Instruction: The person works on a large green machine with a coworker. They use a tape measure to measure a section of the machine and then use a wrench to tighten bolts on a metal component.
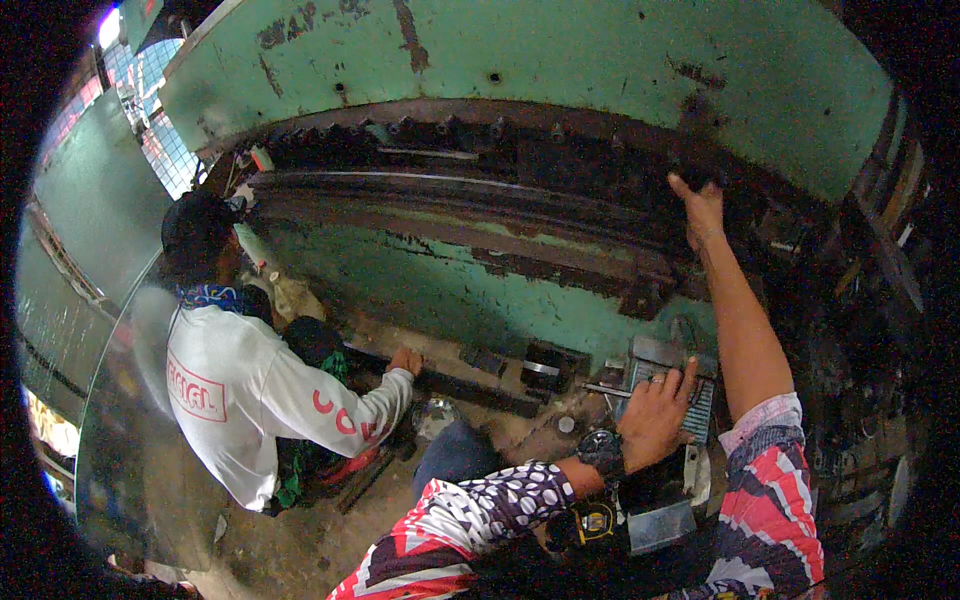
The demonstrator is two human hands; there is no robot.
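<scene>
My right hand (704, 212) reaches up to the dark upper beam (610, 150) of a large green press machine (560, 50). Its thumb sticks out to the left, and the fingers close around a dark part that I cannot make out. Lower down, my left hand (655, 415), with a black watch and a ring, rests on a grey-blue ribbed box (704, 400). Its fingers are partly stretched and apart. A thin metal rod (606, 390) runs up to the left edge of this hand; whether it passes underneath is hidden.
At the left a person (225, 390) in a white long-sleeved shirt and dark cap crouches, one hand (406, 361) by a long dark bar (480, 390). A yellow-and-black tape measure (594, 523) and a metal plate (661, 528) lie below my left hand. Dark metal parts crowd the right.
</scene>
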